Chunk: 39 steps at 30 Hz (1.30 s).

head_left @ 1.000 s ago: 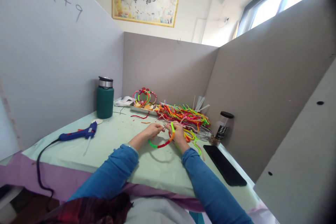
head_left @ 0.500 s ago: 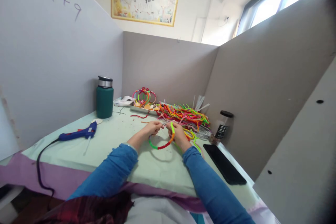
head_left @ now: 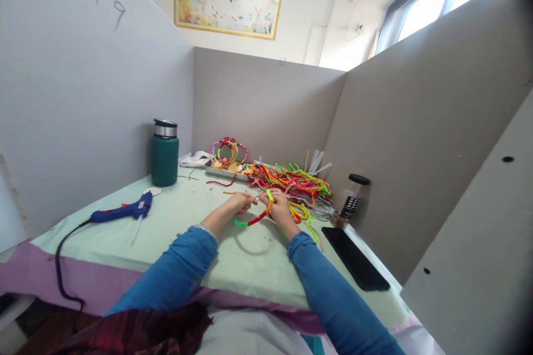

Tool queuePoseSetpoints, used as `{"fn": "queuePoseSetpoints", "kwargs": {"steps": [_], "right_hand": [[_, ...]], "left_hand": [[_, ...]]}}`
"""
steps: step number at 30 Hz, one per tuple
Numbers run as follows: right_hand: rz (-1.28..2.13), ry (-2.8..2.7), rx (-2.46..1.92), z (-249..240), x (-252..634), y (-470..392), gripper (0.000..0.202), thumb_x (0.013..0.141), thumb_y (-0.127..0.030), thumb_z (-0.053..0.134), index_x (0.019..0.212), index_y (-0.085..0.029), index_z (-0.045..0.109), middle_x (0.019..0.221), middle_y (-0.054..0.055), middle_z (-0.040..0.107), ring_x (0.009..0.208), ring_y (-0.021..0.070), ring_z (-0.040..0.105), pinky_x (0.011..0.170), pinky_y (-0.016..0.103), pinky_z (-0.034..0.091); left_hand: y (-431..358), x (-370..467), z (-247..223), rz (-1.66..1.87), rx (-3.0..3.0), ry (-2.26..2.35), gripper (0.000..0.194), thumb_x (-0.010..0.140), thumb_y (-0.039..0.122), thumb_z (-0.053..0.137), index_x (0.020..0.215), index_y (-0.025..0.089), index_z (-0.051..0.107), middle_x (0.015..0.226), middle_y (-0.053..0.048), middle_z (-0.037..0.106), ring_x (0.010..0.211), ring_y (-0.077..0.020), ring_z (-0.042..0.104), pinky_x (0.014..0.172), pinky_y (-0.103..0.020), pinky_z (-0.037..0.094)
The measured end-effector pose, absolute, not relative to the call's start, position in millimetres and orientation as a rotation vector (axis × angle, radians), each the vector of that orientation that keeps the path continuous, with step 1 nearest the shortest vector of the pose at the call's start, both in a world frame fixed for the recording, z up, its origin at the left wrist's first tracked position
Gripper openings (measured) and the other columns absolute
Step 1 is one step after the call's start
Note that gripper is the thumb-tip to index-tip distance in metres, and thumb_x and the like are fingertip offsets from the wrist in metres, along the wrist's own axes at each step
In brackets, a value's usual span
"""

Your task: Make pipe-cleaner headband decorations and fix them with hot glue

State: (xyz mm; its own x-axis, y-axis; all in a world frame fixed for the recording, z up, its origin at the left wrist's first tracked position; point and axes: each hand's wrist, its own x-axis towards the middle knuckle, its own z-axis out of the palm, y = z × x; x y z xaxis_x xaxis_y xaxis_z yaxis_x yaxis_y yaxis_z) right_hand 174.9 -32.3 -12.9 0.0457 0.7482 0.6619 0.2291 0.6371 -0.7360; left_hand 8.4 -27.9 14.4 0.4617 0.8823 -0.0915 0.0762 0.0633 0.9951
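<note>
Surface (head_left: 166, 216): pale, its near middle probably chosen as the comfortable working spot.
Pile of fuzzy stems (head_left: 287, 177): far, right of middle, likely kept within reach.
Left hand (head_left: 239, 203), right hand (head_left: 280, 209): close together, fingers narrow, seemingly pinching the ring (head_left: 259, 218) by its ends to steady them.
Ring: above the surface, curving nearward from the hands; its near edge sits higher than half a second ago.

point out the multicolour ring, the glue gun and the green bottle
Multicolour ring (head_left: 254, 220): head view, on the red section of its lower curve.
Glue gun (head_left: 121, 213): head view, on its blue body.
Green bottle (head_left: 164, 161): head view, on its body's middle.
</note>
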Motion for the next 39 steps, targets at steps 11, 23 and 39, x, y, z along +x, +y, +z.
{"fn": "queuePoseSetpoints", "kwargs": {"steps": [11,23,39], "right_hand": [[0.771,-1.345,-0.837,-13,173,-35,0.029,0.063,-0.044,0.073,0.074,-0.018,0.064,0.068,0.0,0.058,0.065,0.0144,0.05,0.058,0.025,0.038],[1.009,-1.299,-0.862,-9,174,-42,0.031,0.062,-0.044,0.072,0.07,-0.017,0.06,0.055,-0.004,0.051,0.048,0.0085,0.038,0.045,0.022,0.028],[0.836,-1.29,-0.873,-11,169,-42,0.031,0.066,-0.049,0.068,0.067,-0.019,0.058,0.048,-0.005,0.043,0.047,0.0101,0.036,0.045,0.023,0.027]], "left_hand": [[-23,9,7,0.785,1.47,0.889,0.012,0.079,0.028,0.056,0.079,0.016,0.055,0.046,0.009,0.027,0.035,-0.0052,0.018,0.035,-0.02,0.012],[-29,10,10,0.717,1.72,0.953,0.024,0.077,0.039,0.056,0.082,0.016,0.057,0.048,0.008,0.032,0.036,-0.0065,0.024,0.039,-0.022,0.017],[-27,19,6,0.997,2.182,1.008,0.025,0.078,0.03,0.056,0.057,0.016,0.056,0.052,0.002,0.045,0.055,-0.0117,0.039,0.052,-0.023,0.025]]}}
